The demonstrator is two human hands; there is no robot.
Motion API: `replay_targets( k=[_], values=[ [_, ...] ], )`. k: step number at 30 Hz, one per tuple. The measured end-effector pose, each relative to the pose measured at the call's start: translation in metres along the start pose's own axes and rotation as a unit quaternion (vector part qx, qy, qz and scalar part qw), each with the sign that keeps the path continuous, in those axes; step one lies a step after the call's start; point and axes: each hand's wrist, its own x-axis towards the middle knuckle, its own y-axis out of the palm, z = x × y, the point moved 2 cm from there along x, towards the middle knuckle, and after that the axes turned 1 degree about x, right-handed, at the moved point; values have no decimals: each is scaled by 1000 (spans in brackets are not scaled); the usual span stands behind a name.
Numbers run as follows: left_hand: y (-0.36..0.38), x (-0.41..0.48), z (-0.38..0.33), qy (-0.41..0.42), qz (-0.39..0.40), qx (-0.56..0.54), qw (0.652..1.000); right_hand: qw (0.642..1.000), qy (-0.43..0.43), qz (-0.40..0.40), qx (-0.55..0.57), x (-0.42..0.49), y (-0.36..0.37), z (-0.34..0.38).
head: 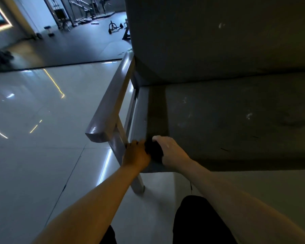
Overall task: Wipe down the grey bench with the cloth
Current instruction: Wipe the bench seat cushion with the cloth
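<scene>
Cloth: one dark cloth [154, 150] is bunched at the near left corner of the seat and pressed onto the grey worktop [227, 124], right at the front edge.
Left grip: the left hand [136, 154] is clenched on the cloth's left side, just beside the armrest's upright.
Right grip: the right hand [171, 152] is wrapped over the cloth's right side, with the fingers curled across the top.
Why both hands: the wad looks to be pinned from two sides so that it cannot slip and the pressure is shared. That is a judgement.
Why this corner: the corner seems to be taken as a starting point, with nearly the whole seat lying open to the right and far side.
Dark band: one darker strip [157, 111] is seen running from the cloth toward the far side. Whether it is damp or shadow cannot be told.
Marks counted: two clear pale smudges [248, 115] are picked out on the seat, well right of the cloth, and one more on the backrest [218, 50].
Armrest: one armrest [111, 106] is in view on the left, and the cloth is held inside it.
Tally: two hands, one cloth, one worktop.
Floor: glossy tiles [42, 120] are seen on the left, with gym gear far off.
</scene>
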Motion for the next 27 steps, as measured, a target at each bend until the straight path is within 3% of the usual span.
replay_targets(
  k=[6,11,14,19,21,23,24,27],
  values=[
    [1,25,2,-26,-36,-94,995,994,-81,-9,-70,48,-7,-19],
    [0,66,5,-54,-23,-171,984,992,-86,-23,-92,123,-6,-28],
    [-10,91,0,-67,-30,-215,974,992,-48,-40,-107,164,-12,-32],
    [-8,101,4,-99,-67,-321,939,982,55,-138,-116,205,-22,-44],
    [1,110,3,-92,-52,-330,938,989,49,-108,-91,201,-17,-43],
    [1,117,-2,-145,52,-320,935,997,0,-57,-60,191,-10,-38],
    [1,119,-1,-173,65,-312,932,998,-28,-28,-44,182,-8,-35],
    [-3,102,1,-46,-111,-349,929,995,-89,44,-17,159,-8,-27]
  ],
)
